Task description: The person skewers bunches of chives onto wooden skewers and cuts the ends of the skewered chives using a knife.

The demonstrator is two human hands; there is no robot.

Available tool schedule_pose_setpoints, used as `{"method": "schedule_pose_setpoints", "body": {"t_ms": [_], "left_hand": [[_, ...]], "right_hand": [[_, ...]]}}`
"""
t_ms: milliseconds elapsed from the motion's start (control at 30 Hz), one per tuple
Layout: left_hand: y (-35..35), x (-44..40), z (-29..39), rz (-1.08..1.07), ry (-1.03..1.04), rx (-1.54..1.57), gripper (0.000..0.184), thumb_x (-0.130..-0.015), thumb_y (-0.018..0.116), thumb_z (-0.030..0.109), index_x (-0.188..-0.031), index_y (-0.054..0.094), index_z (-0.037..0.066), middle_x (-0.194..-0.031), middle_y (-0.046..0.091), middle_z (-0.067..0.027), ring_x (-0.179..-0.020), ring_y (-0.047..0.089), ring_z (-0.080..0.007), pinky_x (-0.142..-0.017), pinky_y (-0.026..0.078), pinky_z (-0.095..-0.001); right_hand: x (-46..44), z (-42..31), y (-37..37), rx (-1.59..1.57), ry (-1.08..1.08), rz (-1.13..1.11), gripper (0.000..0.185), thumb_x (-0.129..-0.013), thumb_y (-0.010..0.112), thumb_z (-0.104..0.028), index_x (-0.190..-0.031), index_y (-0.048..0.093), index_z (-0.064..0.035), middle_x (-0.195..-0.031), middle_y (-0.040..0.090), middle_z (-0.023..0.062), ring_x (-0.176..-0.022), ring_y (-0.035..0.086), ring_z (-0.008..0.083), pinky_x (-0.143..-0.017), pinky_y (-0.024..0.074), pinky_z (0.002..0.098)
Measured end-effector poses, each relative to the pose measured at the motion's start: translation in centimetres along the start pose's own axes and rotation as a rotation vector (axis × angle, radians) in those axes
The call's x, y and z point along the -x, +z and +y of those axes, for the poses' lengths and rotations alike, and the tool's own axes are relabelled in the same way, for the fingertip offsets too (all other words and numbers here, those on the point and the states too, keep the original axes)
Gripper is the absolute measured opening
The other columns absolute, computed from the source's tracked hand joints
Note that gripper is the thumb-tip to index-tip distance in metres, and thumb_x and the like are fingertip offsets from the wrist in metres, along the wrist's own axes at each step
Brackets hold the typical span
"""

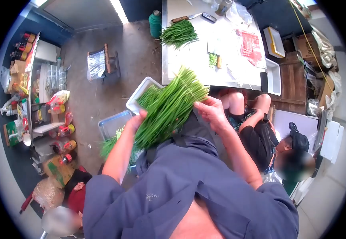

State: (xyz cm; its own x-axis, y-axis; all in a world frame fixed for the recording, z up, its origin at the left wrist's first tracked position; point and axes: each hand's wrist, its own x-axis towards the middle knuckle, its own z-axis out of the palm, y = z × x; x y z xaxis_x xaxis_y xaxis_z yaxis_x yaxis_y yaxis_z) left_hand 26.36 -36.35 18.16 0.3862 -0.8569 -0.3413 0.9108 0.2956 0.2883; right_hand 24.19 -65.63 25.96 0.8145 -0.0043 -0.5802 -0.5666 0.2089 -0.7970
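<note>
A large bunch of long green stalks (167, 105) lies slantwise in front of my body, its pale ends at the upper right. My left hand (138, 119) is against its left side, fingers partly hidden by the stalks. At the pale ends, my right hand (212, 111) pinches the bunch between thumb and fingers. Behind the bunch, a white tub (134, 99) holds more green stalks. Further left, a clear container (115, 121) has loose greens (110, 146) beside it. Another pile of stalks (179, 33) rests on the white table.
The white table (204, 73) bears a knife (185, 18), a phone-like device (209, 17) and chopped greens (212, 60). A person in black (258, 141) sits at right, another in red (76, 195) at lower left. A stool (108, 59) stands beyond the tubs; shelves line the left.
</note>
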Motion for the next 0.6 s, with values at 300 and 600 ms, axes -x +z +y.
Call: {"method": "schedule_pose_setpoints", "body": {"t_ms": [300,600], "left_hand": [[-4.3,-15.6,9.6,0.34,-0.323,-0.772,0.058,-0.072,0.077,0.012,-0.126,0.06,-0.001,-0.111,0.068,-0.0087,-0.095,0.064,-0.016,-0.088,0.053,-0.0309],[-12.4,-33.0,18.6,0.445,-0.156,-1.566,0.047,-0.07,0.076,0.02,-0.113,0.067,0.002,-0.101,0.072,-0.0111,-0.091,0.065,-0.0183,-0.086,0.051,-0.0327]], "right_hand": [[-13.3,4.9,-10.5,-0.244,0.233,0.217,0.017,-0.09,0.075,-0.02,-0.091,0.067,-0.0056,-0.066,0.054,-0.0026,-0.044,0.037,0.002,-0.038,0.023,0.0198],[-29.3,8.5,-15.7,-0.408,0.107,0.293,0.018,-0.092,0.072,-0.021,-0.09,0.062,-0.007,-0.064,0.051,-0.0046,-0.047,0.038,0.0035,-0.041,0.0265,0.0215]]}}
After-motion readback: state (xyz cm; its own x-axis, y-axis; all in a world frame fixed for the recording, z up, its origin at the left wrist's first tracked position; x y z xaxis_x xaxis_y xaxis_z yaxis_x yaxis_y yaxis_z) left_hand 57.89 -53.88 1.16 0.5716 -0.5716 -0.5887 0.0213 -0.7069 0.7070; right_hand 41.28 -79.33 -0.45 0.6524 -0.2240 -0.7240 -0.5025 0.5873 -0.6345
